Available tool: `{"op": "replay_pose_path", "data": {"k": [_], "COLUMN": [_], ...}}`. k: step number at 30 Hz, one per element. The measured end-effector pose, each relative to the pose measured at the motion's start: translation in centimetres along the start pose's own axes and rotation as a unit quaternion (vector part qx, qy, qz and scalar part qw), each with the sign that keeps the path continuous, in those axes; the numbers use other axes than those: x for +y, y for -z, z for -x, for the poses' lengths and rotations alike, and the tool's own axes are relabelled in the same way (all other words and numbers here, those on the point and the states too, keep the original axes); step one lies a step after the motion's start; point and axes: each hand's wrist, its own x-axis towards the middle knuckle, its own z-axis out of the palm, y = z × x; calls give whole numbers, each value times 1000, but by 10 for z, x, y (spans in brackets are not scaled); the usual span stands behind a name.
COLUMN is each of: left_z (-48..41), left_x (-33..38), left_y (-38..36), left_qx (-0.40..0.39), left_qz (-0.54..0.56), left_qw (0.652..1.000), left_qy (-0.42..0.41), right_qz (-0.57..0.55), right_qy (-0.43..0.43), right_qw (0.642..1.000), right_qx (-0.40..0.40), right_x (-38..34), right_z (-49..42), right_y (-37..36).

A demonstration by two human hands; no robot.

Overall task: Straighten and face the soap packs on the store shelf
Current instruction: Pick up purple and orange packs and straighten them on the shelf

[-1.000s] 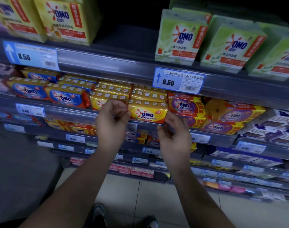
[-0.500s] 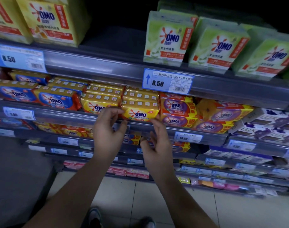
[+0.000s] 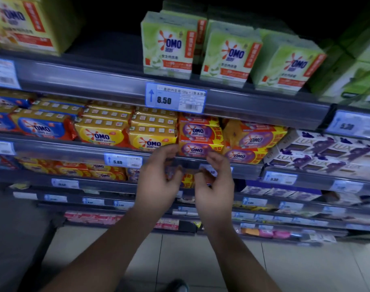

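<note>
Soap packs (image 3: pixel 104 134) line the middle shelf (image 3: pixel 74 147) in stacks, and we have shifted along them. Half a second ago our hands framed the yellow pack (image 3: pixel 152 142); now both are one stack to the right, at the lower orange-and-purple pack (image 3: pixel 197 150).

Our left hand (image 3: pixel 158 184) reaches up with curled fingers, its fingertips (image 3: pixel 171 149) touching that pack's lower left corner. Our right hand (image 3: pixel 216 186) is raised close beside it, fingertips at the pack's lower right edge. The hands are near each other, thumbs turned inward in front of the shelf's front edge. Whether either one truly grips the pack we cannot tell.

The pack lies flat at the shelf front, face out, with a second orange-and-purple pack (image 3: pixel 197 130) stacked on it. Just to its right, another stack (image 3: pixel 253 141) of the same kind sits skewed, and beyond that are white and purple boxes (image 3: pixel 327 150). To the left come the yellow stacks, then blue packs (image 3: pixel 40 128).

A 5.80 price tag (image 3: pixel 123 161) hangs on the shelf edge left of our left hand. An 8.50 tag (image 3: pixel 175 98) hangs just above the orange stack, and green boxes (image 3: pixel 169 45) stand higher still.
</note>
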Motion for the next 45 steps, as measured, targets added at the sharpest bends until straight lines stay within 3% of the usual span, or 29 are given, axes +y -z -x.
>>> {"op": "replay_pose_path", "data": {"k": [11, 19, 23, 30, 35, 41, 45], "left_z": [-11, -31, -38, -38, -19, -13, -17], "left_x": [12, 8, -2, -7, 1, 3, 6], "left_y": [-32, -40, -26, -13, -20, -26, -22], "left_qx": [61, 91, 80, 89, 123, 133, 128], "left_qz": [-29, -162, -182, -198, -127, 76, 134], "left_qw": [997, 983, 978, 973, 984, 983, 977], "left_qy": [47, -16, -65, -75, -22, 100, 109], "right_qz": [31, -1, 7, 30, 12, -20, -15], "right_qy": [-33, -58, -60, -62, -103, -124, -41], "right_qw": [996, 994, 993, 988, 984, 987, 996], "right_qx": [-75, -93, -98, -135, -143, -102, -75], "right_x": [5, 10, 10, 10, 12, 12, 3], "right_z": [-11, -14, -17, -22, -29, -30, -30], "right_y": [28, 34, 37, 30, 16, 13, 21]}}
